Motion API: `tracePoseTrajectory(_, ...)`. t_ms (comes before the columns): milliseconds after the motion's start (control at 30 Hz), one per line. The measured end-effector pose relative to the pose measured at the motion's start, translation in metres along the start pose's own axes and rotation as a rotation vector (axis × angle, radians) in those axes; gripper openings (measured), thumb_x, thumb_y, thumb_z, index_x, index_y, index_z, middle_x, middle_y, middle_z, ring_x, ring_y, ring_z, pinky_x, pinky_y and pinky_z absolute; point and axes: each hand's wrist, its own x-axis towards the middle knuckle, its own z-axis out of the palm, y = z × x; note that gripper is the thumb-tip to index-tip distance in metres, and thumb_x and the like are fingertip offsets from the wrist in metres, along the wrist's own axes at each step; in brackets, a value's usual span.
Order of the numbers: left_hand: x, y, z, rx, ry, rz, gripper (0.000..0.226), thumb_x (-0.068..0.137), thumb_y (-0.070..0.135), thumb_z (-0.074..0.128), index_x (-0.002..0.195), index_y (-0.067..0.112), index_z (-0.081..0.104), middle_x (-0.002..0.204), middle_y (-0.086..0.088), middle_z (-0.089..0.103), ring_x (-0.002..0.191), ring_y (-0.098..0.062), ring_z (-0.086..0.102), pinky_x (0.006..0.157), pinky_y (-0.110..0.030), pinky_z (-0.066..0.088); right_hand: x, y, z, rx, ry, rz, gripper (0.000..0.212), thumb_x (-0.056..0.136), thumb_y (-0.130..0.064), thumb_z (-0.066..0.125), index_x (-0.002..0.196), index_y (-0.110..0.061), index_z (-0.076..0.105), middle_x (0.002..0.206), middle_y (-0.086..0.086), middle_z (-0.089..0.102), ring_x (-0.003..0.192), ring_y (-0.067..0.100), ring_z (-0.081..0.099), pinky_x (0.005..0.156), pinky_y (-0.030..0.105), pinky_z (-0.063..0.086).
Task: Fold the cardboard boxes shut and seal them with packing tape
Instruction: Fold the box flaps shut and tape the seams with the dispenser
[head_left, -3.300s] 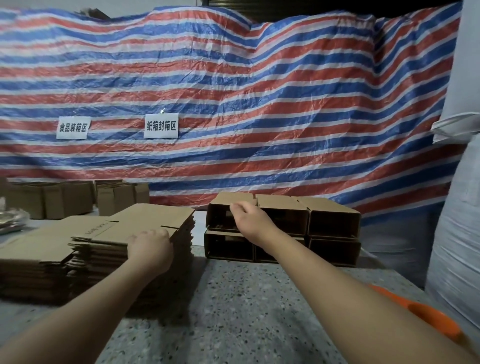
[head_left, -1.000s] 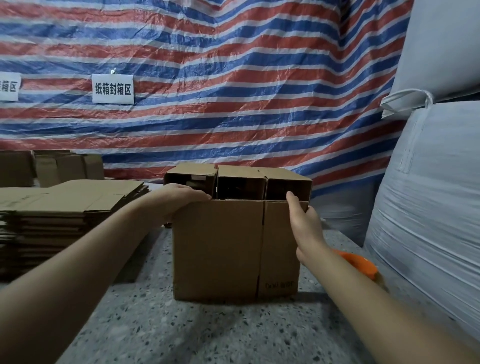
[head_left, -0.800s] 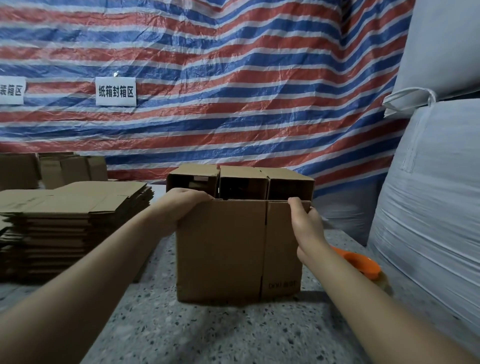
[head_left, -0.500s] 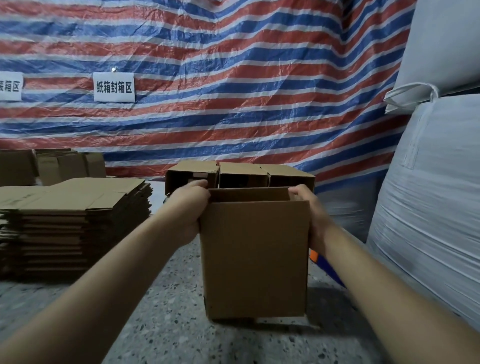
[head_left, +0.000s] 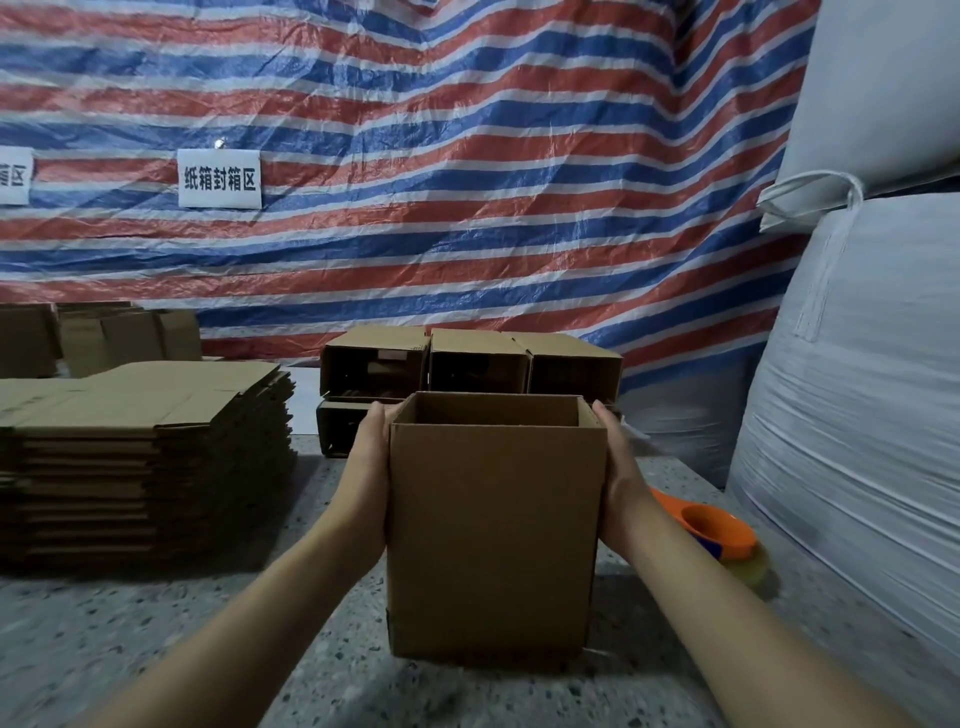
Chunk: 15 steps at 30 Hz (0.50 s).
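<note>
Two hands clasp an upright cardboard box (head_left: 493, 540) standing on the speckled stone table (head_left: 156, 639): the left hand (head_left: 370, 467) flat against its left wall, the right hand (head_left: 618, 478) against its right wall, fingers straight, pressing. The box is plain brown corrugated board, its top open. Left of the box sits a stack of flattened cartons (head_left: 145, 447); behind it, assembled boxes (head_left: 467, 364); right of it, an orange tape dispenser (head_left: 711, 527). A sign (head_left: 219, 178) reads 纸箱封箱区.
</note>
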Motion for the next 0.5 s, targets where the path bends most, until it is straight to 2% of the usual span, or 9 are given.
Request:
tracePoseTrajectory(100,0.000,-0.002,0.001,-0.029,-0.033,-0.043,0.067,0.102,0.055,0.028,0.068,0.028,0.079,0.070,-0.004,0.074,0.059,-0.015,0.071,0.048,-0.024,0.053,0.000,0.001,-0.003,0.013,-0.009,0.028,0.070,0.095,-0.073,0.033,0.082,-0.025,0.084,0.088,0.006,0.078,0.080,0.020,0.077,0.061,0.030,0.059)
tracePoseTrajectory(233,0.002,0.002,0.005,-0.034,-0.042,-0.016,0.058,0.102,0.052,0.034,0.073,0.031,0.079,0.073,-0.004,0.075,0.061,-0.015,0.072,0.048,-0.025,0.054,-0.001,0.002,-0.007,0.021,-0.070,0.013,0.069,0.095,-0.072,0.037,0.092,-0.020,0.083,0.094,0.009,0.078,0.082,0.021,0.077,0.063,0.031,0.060)
tracePoseTrajectory(300,0.002,-0.003,0.004,-0.035,0.004,-0.024,0.051,0.102,0.045,0.039,0.071,0.032,0.078,0.072,-0.004,0.074,0.059,-0.015,0.071,0.046,-0.025,0.053,0.001,0.008,-0.009,0.019,-0.057,0.018,0.069,0.101,-0.064,0.035,0.086,-0.015,0.082,0.084,0.008,0.077,0.073,0.018,0.075,0.059,0.028,0.059)
tracePoseTrajectory(400,0.000,-0.013,-0.001,-0.037,0.056,-0.069,0.048,0.100,0.041,0.046,0.066,0.029,0.077,0.070,-0.003,0.074,0.057,-0.015,0.070,0.045,-0.025,0.052,0.006,0.014,-0.009,-0.023,-0.012,0.008,0.063,0.105,-0.052,0.037,0.074,-0.016,0.079,0.070,0.004,0.074,0.060,0.015,0.072,0.051,0.025,0.056)
tracePoseTrajectory(500,0.001,-0.013,-0.002,-0.049,0.085,-0.119,0.046,0.099,0.040,0.049,0.066,0.027,0.078,0.070,-0.004,0.074,0.057,-0.016,0.071,0.045,-0.026,0.052,0.006,0.005,-0.008,-0.084,0.007,0.043,0.054,0.097,-0.059,0.050,0.074,-0.020,0.079,0.072,0.003,0.075,0.062,0.016,0.073,0.051,0.025,0.055)
